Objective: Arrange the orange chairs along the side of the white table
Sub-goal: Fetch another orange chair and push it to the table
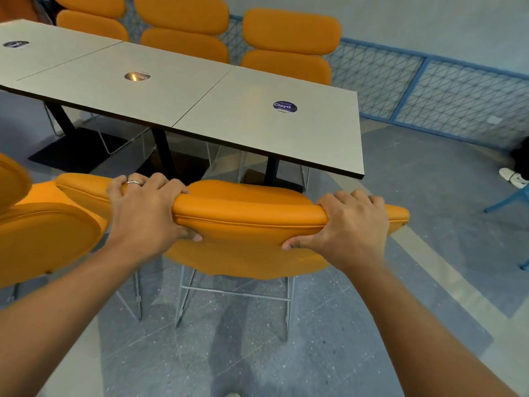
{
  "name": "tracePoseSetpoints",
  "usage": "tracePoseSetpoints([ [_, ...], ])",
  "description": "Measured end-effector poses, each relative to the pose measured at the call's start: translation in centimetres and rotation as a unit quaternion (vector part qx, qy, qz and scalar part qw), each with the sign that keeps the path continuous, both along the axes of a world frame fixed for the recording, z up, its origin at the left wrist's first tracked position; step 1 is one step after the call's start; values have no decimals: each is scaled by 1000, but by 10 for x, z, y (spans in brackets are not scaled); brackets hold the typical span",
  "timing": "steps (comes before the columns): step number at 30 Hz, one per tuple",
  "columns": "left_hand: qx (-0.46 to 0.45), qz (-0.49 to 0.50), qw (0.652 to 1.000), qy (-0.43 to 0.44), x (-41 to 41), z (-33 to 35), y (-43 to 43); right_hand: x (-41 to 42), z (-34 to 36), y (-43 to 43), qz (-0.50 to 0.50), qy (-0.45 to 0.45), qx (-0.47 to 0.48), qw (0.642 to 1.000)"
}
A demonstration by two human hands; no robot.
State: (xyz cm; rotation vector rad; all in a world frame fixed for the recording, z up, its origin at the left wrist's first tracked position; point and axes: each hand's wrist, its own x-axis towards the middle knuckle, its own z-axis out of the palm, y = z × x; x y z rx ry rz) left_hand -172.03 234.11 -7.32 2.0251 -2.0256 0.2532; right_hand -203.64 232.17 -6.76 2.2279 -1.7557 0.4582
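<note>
Currently the left hand [146, 207] and right hand [352, 224] wrap their fingers [160, 180] over the backrest of an orange chair [243, 245] just off the white counter [229, 110]; the far-side chairs [183, 30] look placed, and pushing this one in likely remains.

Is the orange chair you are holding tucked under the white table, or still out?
Out: the orange chair stands short of the white table; left hand and right hand grip its backrest.

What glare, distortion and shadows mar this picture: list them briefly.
Head view: glare washes out the middle sticker on the white table; head view: the wide lens bows the table edge and the blue railing; head view: soft shadows fall on the floor under the orange chair.
</note>
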Motion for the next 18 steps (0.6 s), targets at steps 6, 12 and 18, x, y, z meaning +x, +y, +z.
tracePoseSetpoints([
  [6,10,0,1000,10,20,1,-10,23,0,-1,-2,2,1,1000],
  [12,-6,-19,1000,2,26,-6,-1,33,6,14,-53,31,53,997],
  [18,-4,-25,1000,12,26,-8,4,43,18,23,-88,32,143,985],
])
